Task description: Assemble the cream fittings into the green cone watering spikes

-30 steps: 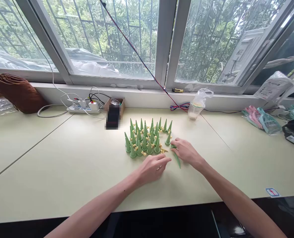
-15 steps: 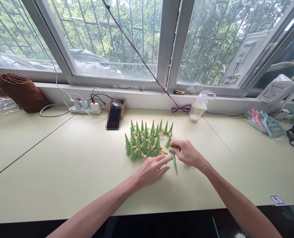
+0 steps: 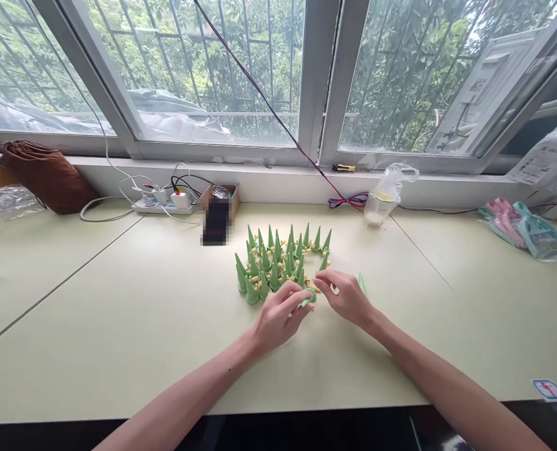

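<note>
My left hand [image 3: 281, 314] is closed on a green cone [image 3: 310, 297], its round base turned toward my right hand and the rest largely hidden by my fingers. Close by on the right, my right hand [image 3: 347, 295] has thumb and forefinger together beside small yellow pieces [image 3: 316, 288]; what they pinch, if anything, is too small to make out. A green pointed piece [image 3: 362, 284] shows behind the right hand; whether it is held cannot be told. Several upright green cones [image 3: 265, 260] stand in a cluster just beyond, with small yellow pieces between them.
Along the back lie a power strip [image 3: 159, 203] with cables, a small cardboard box [image 3: 233, 202], a blurred dark object [image 3: 216, 224], coiled wire [image 3: 348, 200] and a bagged cup [image 3: 380, 203]. Packaged pink and green items [image 3: 522, 225] sit at right, a brown bag [image 3: 48, 175] at left.
The green cone held in my right hand, tip downward, is now out of that grip. My left hand has closed on a cone, and my right fingers are near the yellow pieces.
</note>
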`<action>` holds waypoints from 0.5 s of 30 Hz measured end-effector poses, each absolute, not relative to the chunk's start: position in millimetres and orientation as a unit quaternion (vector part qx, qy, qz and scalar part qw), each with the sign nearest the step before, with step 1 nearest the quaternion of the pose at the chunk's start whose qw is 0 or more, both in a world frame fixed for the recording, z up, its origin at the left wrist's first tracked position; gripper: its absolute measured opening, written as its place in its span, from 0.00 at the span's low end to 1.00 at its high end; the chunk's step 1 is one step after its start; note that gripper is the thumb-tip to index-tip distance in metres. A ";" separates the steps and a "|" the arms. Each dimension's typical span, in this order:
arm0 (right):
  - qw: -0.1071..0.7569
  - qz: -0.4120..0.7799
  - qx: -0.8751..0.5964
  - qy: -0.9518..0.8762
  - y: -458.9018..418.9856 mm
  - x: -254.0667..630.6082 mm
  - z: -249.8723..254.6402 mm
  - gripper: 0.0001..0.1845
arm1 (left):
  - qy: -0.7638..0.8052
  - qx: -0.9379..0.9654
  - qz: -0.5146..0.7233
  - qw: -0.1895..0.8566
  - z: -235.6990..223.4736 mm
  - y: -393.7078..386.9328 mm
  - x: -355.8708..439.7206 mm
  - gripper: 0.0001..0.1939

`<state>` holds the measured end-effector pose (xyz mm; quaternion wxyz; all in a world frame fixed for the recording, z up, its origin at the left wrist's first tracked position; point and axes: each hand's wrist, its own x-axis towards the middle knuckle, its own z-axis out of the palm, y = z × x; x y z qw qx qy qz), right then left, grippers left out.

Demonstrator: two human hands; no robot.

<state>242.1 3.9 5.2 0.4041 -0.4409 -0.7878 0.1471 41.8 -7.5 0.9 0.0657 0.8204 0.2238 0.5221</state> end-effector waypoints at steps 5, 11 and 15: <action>0.396 0.115 -0.461 -0.785 5.1 245.3 -2.8 0.10 | 0.240 0.800 0.537 0.114 4.9 -9.1 42.2 0.04; 0.323 0.125 -0.469 -0.812 5.8 241.9 -8.0 0.08 | 0.294 0.813 0.478 0.158 -2.4 -10.6 41.9 0.11; 0.277 0.141 -0.479 -0.821 5.3 242.4 -9.0 0.12 | 0.310 0.835 0.424 0.162 -4.2 -9.3 41.5 0.14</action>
